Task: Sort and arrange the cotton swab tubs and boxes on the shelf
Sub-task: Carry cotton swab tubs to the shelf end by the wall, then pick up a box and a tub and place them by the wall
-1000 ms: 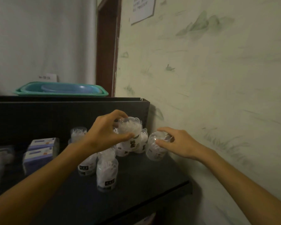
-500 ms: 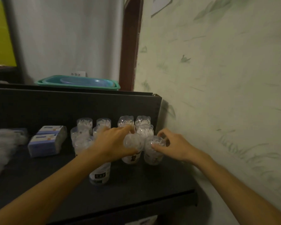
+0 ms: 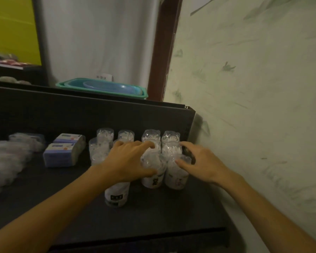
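Clear plastic swab tubs (image 3: 151,141) mostly rowed at black shelf (image 3: 153,216) back. Left hand (image 3: 130,161), right hand (image 3: 199,163) each curled round front tub. Purple boxes (image 3: 62,156) unsorted.

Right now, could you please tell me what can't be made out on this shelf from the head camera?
- Tubs under the left hand: covered, count unclear.
- Front tub labels: too small and dim to read.
- Pale bundles at left: blurred, cut by the edge.
- Box print: too small.
- Right hand contact with the tub: fingers partly hidden.
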### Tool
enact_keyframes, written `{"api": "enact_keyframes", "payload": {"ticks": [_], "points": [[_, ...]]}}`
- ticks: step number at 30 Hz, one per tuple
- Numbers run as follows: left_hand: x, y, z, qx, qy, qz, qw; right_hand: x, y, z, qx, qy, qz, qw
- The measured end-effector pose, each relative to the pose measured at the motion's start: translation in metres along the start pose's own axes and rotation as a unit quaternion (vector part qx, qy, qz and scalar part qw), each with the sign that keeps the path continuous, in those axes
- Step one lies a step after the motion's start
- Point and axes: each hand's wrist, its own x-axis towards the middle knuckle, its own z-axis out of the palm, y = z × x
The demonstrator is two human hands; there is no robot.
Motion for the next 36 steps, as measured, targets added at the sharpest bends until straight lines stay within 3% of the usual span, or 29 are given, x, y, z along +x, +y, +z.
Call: {"api": "enact_keyframes", "payload": {"ticks": [5,12,22,36], "points": [[-0.023,-0.027,-0.024,-0.003,0.026,-0.048,0.998,0.021,-0.045,-0.015,-0.043,0.054,-0.08,0.994],[-0.089,-0.094,-0.059,0.053,0.073,-0.113,0.989,0.048,-0.158,0.007,-0.042,0.058,-0.207,0.976],[-0.252,-0.233,-0.138,0.084,0.093,-0.221,0.967,0.065,-0.375,0.068,-0.036,0.027,-0.351,0.935],[-0.481,-0.385,-0.222,0.125,0.094,-0.396,0.905,0.062,-0.654,0.156,-0.011,0.0,-0.482,0.876]]}}
